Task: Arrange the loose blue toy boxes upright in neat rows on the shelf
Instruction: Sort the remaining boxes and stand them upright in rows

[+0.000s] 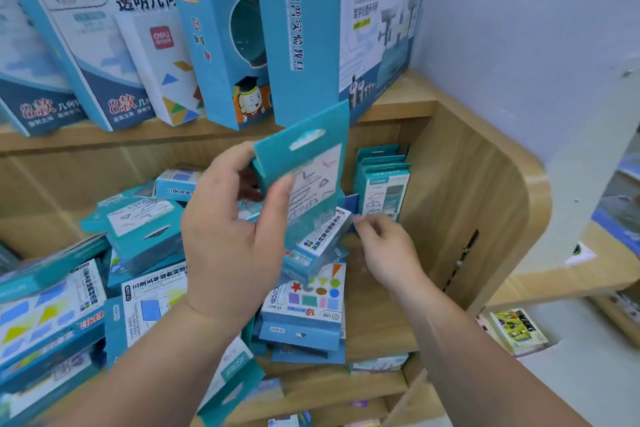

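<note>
My left hand [235, 236] grips a teal toy box with a hang tab [308, 166], holding it upright above the middle shelf. My right hand [384, 250] pinches the corner of a smaller blue and white box [322, 236] that lies tilted just under the held one. A short row of teal boxes [381, 180] stands upright at the shelf's back right. Several loose blue boxes [138, 229] lie in a heap on the left of the wooden shelf [381, 322], and a flat box with coloured shapes [308, 298] lies in the middle.
Tall blue and white boxes [298, 31] stand on the upper shelf and overhang its edge just above my hands. The shelf's curved wooden side wall [485, 201] closes the right. More boxes sit on the lower shelves [377, 364]. A pale wall [536, 45] rises at right.
</note>
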